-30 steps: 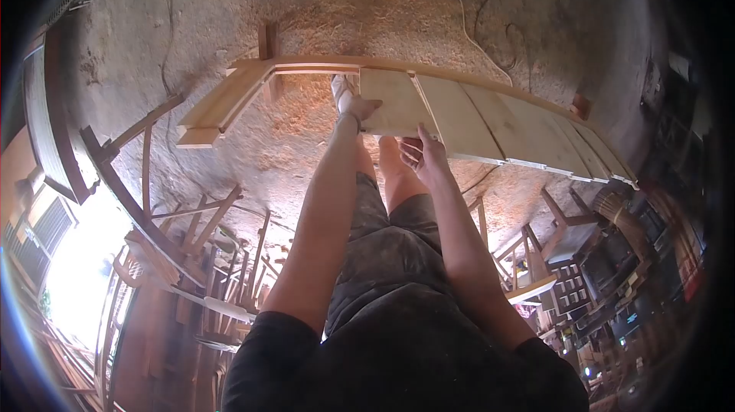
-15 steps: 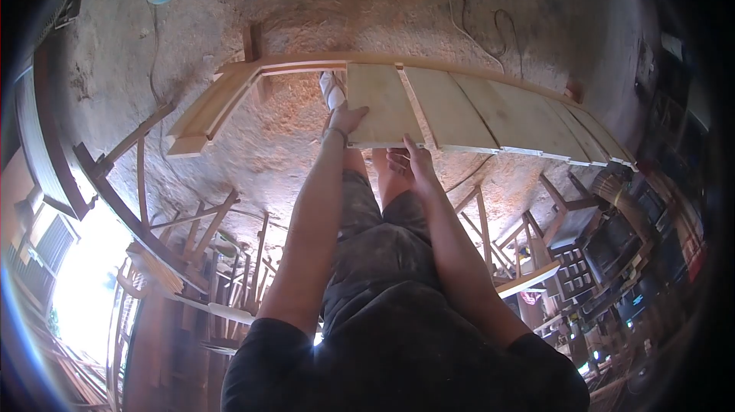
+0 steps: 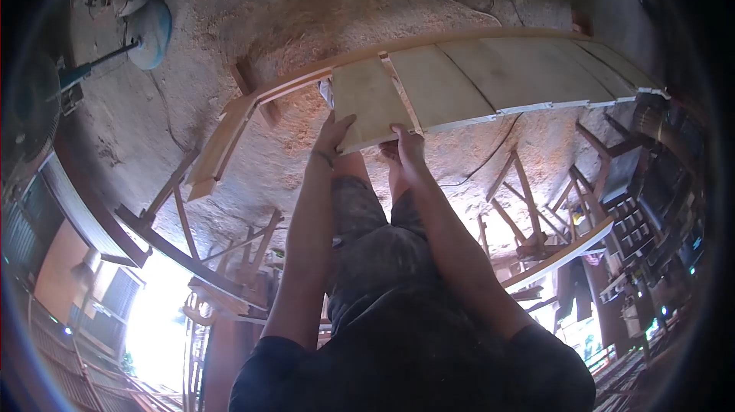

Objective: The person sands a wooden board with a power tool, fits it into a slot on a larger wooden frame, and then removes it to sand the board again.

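A pale wooden panel (image 3: 366, 98) lies between my two hands, its far end at the long wooden rail (image 3: 306, 73) of a frame. My left hand (image 3: 334, 135) grips its left edge near the close corner, thumb on top. At the close right corner my right hand (image 3: 407, 148) is closed on the panel, thumb above and fingers curled beneath. A narrow gap separates this panel from the adjoining panel (image 3: 440, 90). Several more panels run side by side to the right along the rail. The underside of the held panel is hidden.
The frame's left end piece (image 3: 222, 148) juts toward me, with an opening beside it. Wooden trestles (image 3: 521, 205) stand behind me on both sides. A blue-rimmed fan (image 3: 149, 33) is at the upper left. Cables cross the dusty floor (image 3: 306, 14).
My view has turned, so the frame appears tilted, its right side higher. Both hands remain at the panel; the right hand's thumb now lies farther onto its top face.
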`<action>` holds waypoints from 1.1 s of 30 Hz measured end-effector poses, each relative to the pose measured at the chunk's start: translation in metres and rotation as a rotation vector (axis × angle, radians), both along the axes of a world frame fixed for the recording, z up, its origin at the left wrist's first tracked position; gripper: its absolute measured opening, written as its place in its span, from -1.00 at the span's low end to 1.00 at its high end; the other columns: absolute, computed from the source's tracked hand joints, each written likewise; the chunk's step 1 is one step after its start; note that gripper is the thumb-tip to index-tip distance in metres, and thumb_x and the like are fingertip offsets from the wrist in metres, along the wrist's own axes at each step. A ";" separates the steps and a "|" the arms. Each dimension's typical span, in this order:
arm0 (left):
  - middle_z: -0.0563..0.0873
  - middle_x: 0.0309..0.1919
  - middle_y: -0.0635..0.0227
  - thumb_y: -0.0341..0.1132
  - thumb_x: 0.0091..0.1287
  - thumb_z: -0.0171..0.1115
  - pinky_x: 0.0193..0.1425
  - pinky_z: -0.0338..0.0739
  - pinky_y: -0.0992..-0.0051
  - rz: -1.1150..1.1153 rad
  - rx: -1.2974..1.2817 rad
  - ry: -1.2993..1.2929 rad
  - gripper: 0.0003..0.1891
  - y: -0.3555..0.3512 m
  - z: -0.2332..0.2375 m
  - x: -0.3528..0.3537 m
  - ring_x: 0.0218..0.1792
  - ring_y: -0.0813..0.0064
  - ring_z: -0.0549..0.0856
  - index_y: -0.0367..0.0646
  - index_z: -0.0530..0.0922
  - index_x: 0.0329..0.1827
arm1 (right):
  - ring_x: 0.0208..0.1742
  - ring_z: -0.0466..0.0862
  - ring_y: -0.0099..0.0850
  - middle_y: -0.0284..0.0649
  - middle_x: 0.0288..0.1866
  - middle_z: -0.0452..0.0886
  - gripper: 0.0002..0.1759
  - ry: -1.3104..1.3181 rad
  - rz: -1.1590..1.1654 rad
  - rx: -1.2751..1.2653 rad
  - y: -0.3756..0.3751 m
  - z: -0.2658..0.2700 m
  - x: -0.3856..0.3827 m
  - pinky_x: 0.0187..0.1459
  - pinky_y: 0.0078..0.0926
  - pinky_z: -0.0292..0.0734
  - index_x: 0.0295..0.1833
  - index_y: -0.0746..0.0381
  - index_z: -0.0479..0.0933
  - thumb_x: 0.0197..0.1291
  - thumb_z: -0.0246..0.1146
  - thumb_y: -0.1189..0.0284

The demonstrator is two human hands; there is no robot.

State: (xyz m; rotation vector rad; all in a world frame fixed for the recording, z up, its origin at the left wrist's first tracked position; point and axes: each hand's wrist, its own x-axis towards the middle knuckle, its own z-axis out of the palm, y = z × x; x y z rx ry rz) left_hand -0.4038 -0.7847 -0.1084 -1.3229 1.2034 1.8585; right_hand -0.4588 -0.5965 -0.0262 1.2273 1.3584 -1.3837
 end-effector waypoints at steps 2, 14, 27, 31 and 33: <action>0.71 0.16 0.10 -0.28 0.46 0.33 0.07 0.70 0.37 0.000 0.027 0.030 -0.48 -0.006 -0.002 0.000 0.06 0.36 0.75 -0.32 0.45 0.40 | -0.41 0.82 -0.29 0.01 -0.33 0.76 -0.51 0.023 -0.016 -0.020 -0.005 -0.002 0.004 -0.39 -0.44 0.78 0.02 0.46 0.56 0.32 0.34 0.18; 0.69 0.24 0.14 -0.24 0.49 0.28 0.17 0.65 0.40 -0.129 0.015 0.024 -0.44 -0.002 -0.008 -0.015 0.11 0.38 0.73 -0.29 0.43 0.49 | -0.54 0.77 -0.34 -0.05 -0.46 0.73 -0.55 0.124 -0.074 0.046 -0.006 0.000 -0.006 -0.49 -0.48 0.73 -0.01 0.48 0.58 0.35 0.29 0.21; 0.71 0.17 0.13 -0.20 0.53 0.21 0.11 0.68 0.42 -0.094 0.076 -0.002 -0.46 -0.003 -0.017 -0.027 0.06 0.39 0.76 -0.29 0.41 0.48 | -0.40 0.81 -0.31 -0.06 -0.18 0.72 -0.43 0.246 0.021 -0.003 -0.019 0.006 -0.003 -0.47 -0.44 0.73 0.17 0.41 0.49 0.46 0.22 0.06; 0.73 0.15 0.16 -0.22 0.52 0.25 0.13 0.67 0.42 -0.170 0.005 0.033 -0.47 -0.005 -0.041 -0.011 0.04 0.40 0.76 -0.29 0.45 0.46 | -0.33 0.81 -0.30 -0.07 -0.17 0.72 -0.42 0.145 -0.054 0.077 -0.029 0.013 -0.008 -0.43 -0.42 0.73 0.18 0.39 0.48 0.43 0.21 0.05; 0.75 0.13 0.14 -0.19 0.47 0.30 0.13 0.68 0.38 -0.171 -0.073 0.078 -0.47 0.001 -0.059 0.000 0.04 0.37 0.77 -0.31 0.50 0.40 | -0.27 0.81 -0.30 -0.07 -0.16 0.72 -0.41 0.093 -0.050 0.087 -0.025 0.010 -0.005 -0.41 -0.40 0.73 0.19 0.37 0.47 0.42 0.21 0.03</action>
